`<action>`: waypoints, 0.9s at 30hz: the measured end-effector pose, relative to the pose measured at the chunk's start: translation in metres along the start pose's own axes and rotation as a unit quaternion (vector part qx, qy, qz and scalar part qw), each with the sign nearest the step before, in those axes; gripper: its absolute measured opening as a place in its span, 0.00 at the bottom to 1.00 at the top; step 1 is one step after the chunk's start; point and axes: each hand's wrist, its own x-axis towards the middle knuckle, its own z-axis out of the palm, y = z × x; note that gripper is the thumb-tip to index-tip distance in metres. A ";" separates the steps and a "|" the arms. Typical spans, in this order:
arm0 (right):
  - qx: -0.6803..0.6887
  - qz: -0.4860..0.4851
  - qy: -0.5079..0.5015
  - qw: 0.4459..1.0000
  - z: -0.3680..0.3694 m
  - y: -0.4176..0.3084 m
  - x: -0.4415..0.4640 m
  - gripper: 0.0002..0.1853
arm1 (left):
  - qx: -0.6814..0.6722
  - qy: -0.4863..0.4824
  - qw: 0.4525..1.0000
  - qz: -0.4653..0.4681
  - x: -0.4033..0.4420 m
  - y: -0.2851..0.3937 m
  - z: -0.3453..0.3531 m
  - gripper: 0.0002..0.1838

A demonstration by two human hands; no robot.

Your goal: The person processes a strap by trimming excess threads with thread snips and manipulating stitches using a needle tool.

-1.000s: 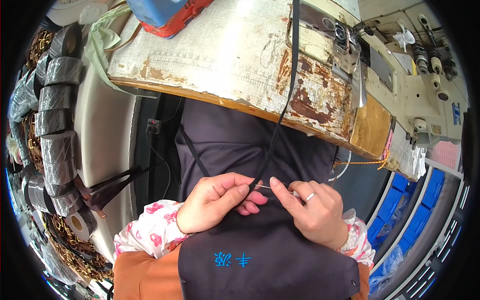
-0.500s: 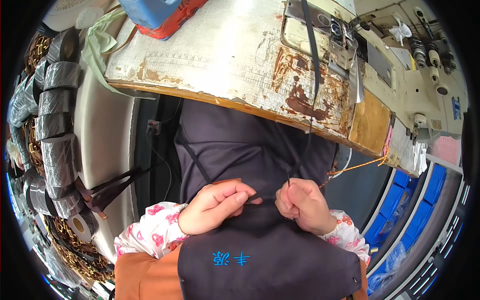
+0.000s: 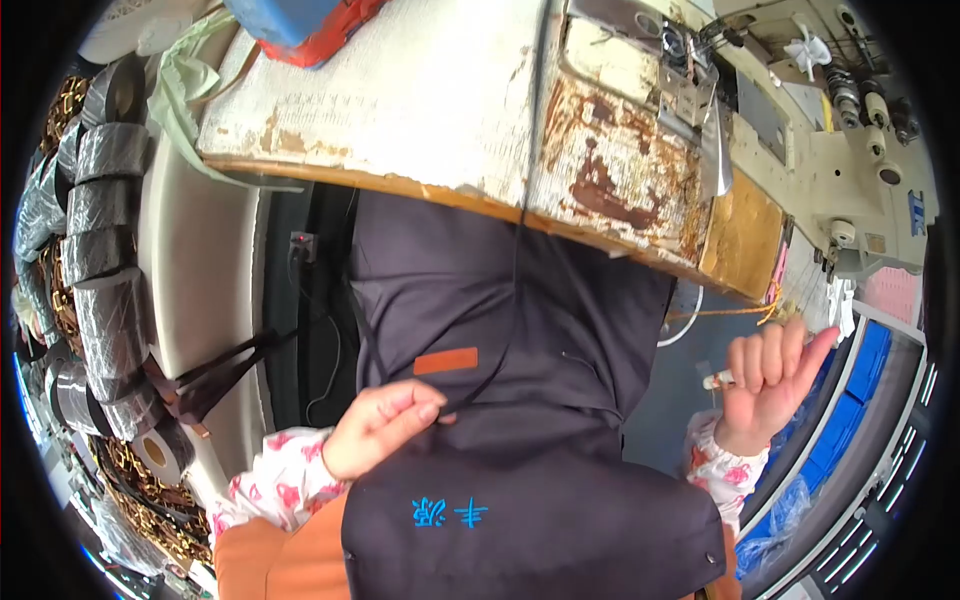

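Note:
My left hand (image 3: 385, 425) is closed, thumb against fingers, on a thin dark strip (image 3: 490, 382) above the apron on my lap. From there the strip runs up over the table's front edge and across the tabletop. Off to the right, my right hand (image 3: 765, 385) is raised, its fingers curled and its thumb stretched out. A small white-ended thing (image 3: 714, 381) sticks out from the curled fingers; its kind is hidden. On the dark apron (image 3: 560, 300) lies a brown patch (image 3: 446, 360), close to my left hand.
A worn sewing table (image 3: 400, 110) spans the front, with a sewing machine (image 3: 690, 90) at right. A blue and red container (image 3: 300, 30) sits on it. Plastic-wrapped rolls (image 3: 105, 260) line the left side. Orange cord (image 3: 735, 312) hangs by blue bins (image 3: 850, 400).
My right hand has moved away from the strip, out to the right and up. My left hand has shifted left and slightly down, still on the strip. The strip's upper part has swung left.

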 end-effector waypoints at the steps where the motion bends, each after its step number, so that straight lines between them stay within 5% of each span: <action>1: -0.036 0.070 0.041 0.996 0.007 0.011 -0.005 0.22 | -0.072 -0.024 0.997 -0.009 0.004 0.005 0.001 0.11; 2: -0.072 0.129 0.076 0.986 0.020 0.025 -0.007 0.21 | -0.136 -0.051 0.989 -0.008 0.012 0.011 0.001 0.11; 4: -0.393 0.218 -0.084 0.890 0.048 0.047 -0.006 0.12 | -0.111 -0.069 0.991 0.012 0.019 0.014 0.002 0.12; 9: -0.207 0.302 -0.160 0.917 0.066 0.092 -0.001 0.09 | -0.064 -0.156 0.986 0.008 0.027 0.017 0.000 0.13; 12: -0.242 0.266 -0.203 0.911 0.066 0.096 -0.003 0.09 | 0.038 -0.199 0.979 0.022 0.037 0.023 -0.008 0.13; 14: -0.367 0.161 -0.233 0.886 0.071 0.096 -0.002 0.12 | 0.124 -0.114 0.970 0.175 0.045 0.028 -0.010 0.13; 18: -0.383 0.090 -0.227 0.891 0.073 0.108 -0.011 0.14 | -0.046 -0.059 0.994 0.073 0.050 0.057 -0.001 0.12; 21: -0.414 0.055 -0.249 0.874 0.071 0.108 -0.012 0.13 | -0.039 -0.025 0.990 0.134 0.060 0.050 0.008 0.10; 26: -0.480 0.063 -0.336 0.808 0.062 0.092 -0.013 0.10 | -0.060 0.003 0.995 0.085 0.051 0.053 0.012 0.07; 27: -0.528 0.005 -0.299 0.795 0.058 0.086 -0.013 0.09 | -0.042 0.001 0.997 0.070 0.048 0.052 0.010 0.07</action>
